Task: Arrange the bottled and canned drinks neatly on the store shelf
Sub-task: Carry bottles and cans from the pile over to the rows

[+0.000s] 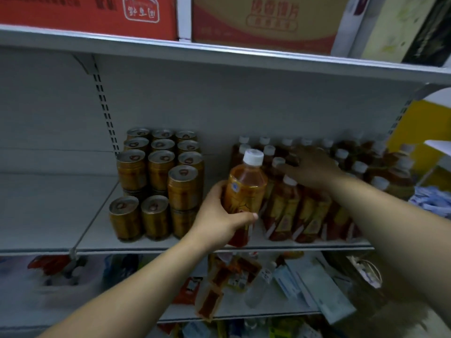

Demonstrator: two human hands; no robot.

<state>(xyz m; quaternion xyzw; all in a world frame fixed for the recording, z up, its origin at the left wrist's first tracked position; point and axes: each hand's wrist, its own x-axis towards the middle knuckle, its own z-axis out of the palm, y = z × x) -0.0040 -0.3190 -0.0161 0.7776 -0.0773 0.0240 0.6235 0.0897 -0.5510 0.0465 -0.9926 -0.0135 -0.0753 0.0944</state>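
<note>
A person stands at a white metal store shelf (146, 247), both bare arms reaching in. The left hand (219, 215) is wrapped round the body of an amber tea bottle (245, 189) with a white cap, thumb across the label. It holds the bottle upright just above the shelf's front edge, in the gap between two groups of drinks.

To the left of the gap, gold pull-tab cans (156, 176) stand in rows, some stacked two high. To the right, a crowd of matching tea bottles (305, 213) fills the shelf, several of them leaning. The right hand (314, 167) lies over their white caps with fingers stretched out flat, gripping nothing as far as the blur lets one tell.

Red cartons (85, 15) sit on the shelf above, and loose packets (219, 284) clutter the one below.

The step in hand looks like adding the held bottle to the bottle rows while the other hand steadies them. The next move calls for setting it down upright against the nearest bottle without toppling the leaning ones.
</note>
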